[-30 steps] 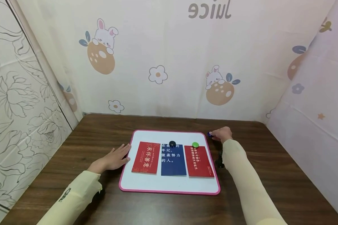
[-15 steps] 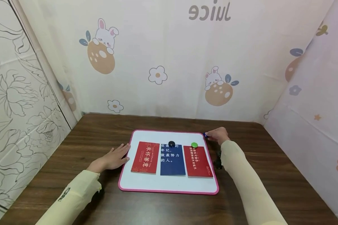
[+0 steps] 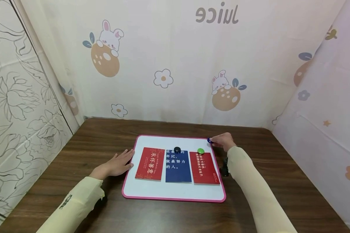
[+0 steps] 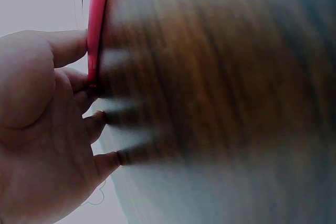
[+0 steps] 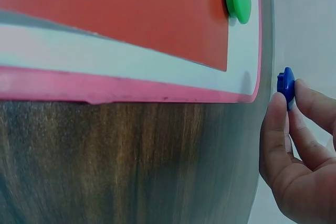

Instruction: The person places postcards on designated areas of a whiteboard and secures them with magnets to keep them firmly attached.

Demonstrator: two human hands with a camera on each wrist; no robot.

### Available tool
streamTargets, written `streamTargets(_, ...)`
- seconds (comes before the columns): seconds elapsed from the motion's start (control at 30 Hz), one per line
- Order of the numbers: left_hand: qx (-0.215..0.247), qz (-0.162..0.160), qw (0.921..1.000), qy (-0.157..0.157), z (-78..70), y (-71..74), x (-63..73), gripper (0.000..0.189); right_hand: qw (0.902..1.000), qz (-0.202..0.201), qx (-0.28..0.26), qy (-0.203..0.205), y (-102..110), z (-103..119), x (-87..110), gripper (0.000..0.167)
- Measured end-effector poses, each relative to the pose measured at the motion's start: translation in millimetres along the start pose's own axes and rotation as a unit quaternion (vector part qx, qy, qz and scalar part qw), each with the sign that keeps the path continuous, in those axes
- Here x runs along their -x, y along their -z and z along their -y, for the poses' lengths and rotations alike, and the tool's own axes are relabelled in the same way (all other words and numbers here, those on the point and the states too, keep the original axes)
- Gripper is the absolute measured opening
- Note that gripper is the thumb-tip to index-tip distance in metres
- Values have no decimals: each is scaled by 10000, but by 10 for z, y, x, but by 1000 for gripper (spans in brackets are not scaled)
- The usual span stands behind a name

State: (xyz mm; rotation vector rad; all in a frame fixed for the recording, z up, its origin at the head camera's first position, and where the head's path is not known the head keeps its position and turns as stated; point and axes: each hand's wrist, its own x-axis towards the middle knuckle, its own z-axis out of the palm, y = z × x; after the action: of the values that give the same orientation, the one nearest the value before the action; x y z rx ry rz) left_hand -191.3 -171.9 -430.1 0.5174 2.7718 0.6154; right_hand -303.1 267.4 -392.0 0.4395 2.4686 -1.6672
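A pink-edged whiteboard [image 3: 175, 191] lies on the table, bearing a red card [image 3: 149, 166] on the left, a blue card [image 3: 179, 174] in the middle and another red card [image 3: 206, 171] on the right. A black button magnet [image 3: 177, 149] sits at the blue card's top edge, and a green button magnet [image 3: 200, 151] at the right card's top. My right hand [image 3: 224, 140] pinches a blue button magnet [image 5: 286, 85] between thumb and fingers, at the board's far right corner. Spread fingers of my left hand [image 3: 116, 164] touch the board's left edge.
Brown wood-grain table [image 3: 163, 216] surrounds the board on all sides. Behind it hangs a pale curtain [image 3: 169, 103] printed with rabbits and flowers. A flower-patterned panel [image 3: 20, 106] stands along the left side.
My right hand has moved left with the blue magnet, from beside the board to its far right corner. The left hand stays at the left edge.
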Motion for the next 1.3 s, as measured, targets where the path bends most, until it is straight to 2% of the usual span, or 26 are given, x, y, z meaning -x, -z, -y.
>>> streamTargets(0.37, 89, 33, 9999, 33, -9, -17, 28, 67, 9997, 245, -17, 44, -61, 59, 70, 28)
streamTargets(0.57, 98, 19, 9999, 54, -21, -18, 38, 66, 9993, 325, 158, 119, -143, 62, 66, 34)
streamTargets(0.83, 96, 2, 9999, 75, -30, -20, 46, 65, 9990, 447, -33, 49, -247, 84, 60, 34)
streamTargets(1.3, 65, -6, 10000, 46, -37, 16, 38, 67, 9992, 400, 30, -84, -347, 183, 115, 34)
